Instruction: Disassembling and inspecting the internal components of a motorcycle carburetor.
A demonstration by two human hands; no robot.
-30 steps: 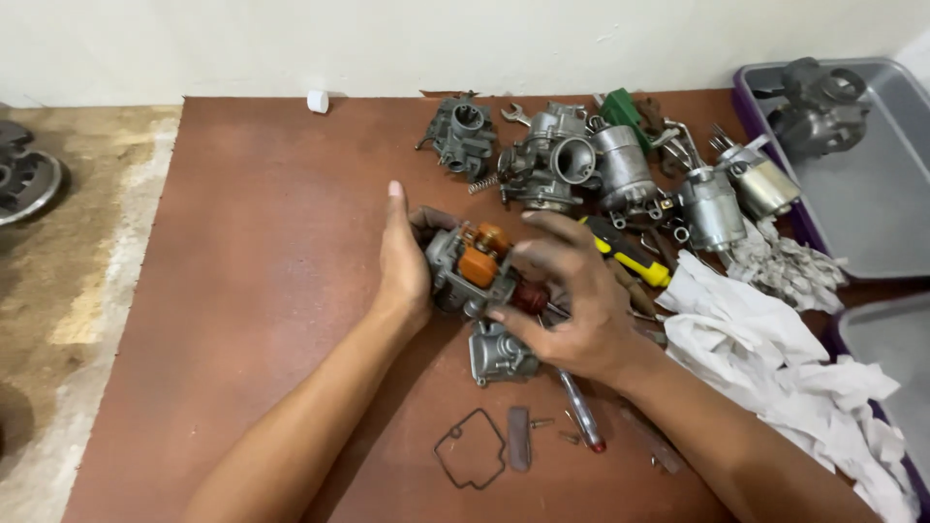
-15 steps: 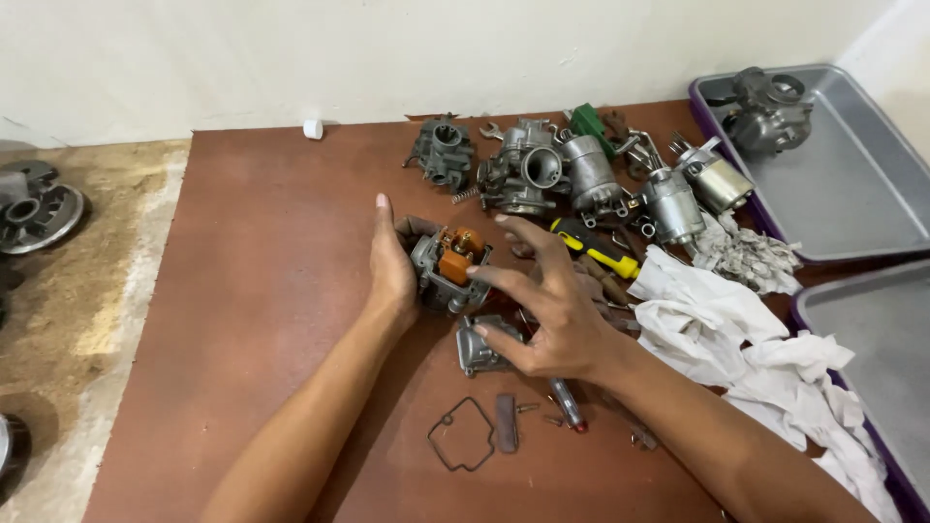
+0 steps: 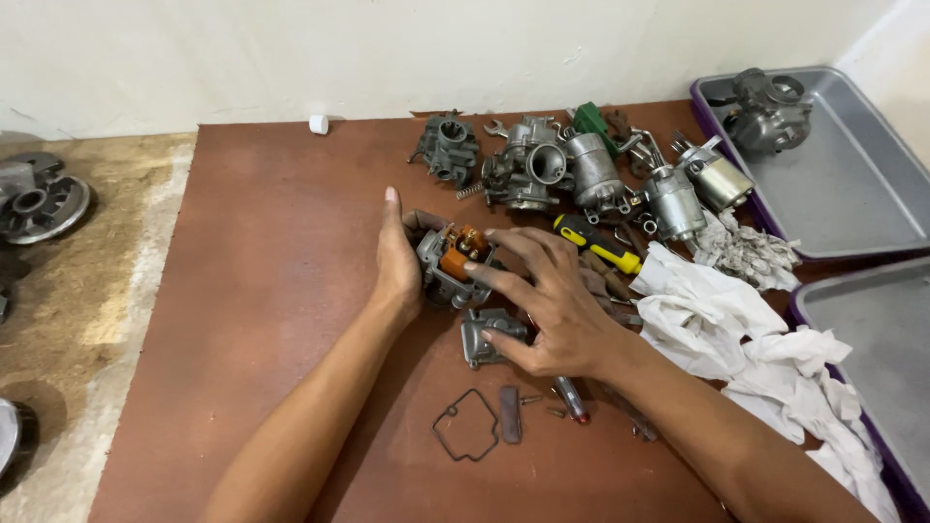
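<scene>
My left hand (image 3: 397,260) cups the left side of a grey carburetor body (image 3: 444,275) with an orange float (image 3: 457,258) showing on top, resting on the brown board (image 3: 262,252). My right hand (image 3: 544,302) reaches over from the right, its fingertips on the float and the body. Its thumb lies on a grey metal float-bowl cover (image 3: 486,335) just below the carburetor.
Several more carburetors (image 3: 542,174) lie at the back of the board with a yellow-handled screwdriver (image 3: 601,244). White rags (image 3: 746,329) are heaped on the right beside two grey trays (image 3: 852,194), one holding a carburetor (image 3: 770,108). A black gasket (image 3: 465,438) and small parts lie near me.
The view has shifted slightly. My right hand has lifted its palm off the carburetor, so the orange float shows more, and its thumb now rests on the bowl cover. The left hand stays put.
</scene>
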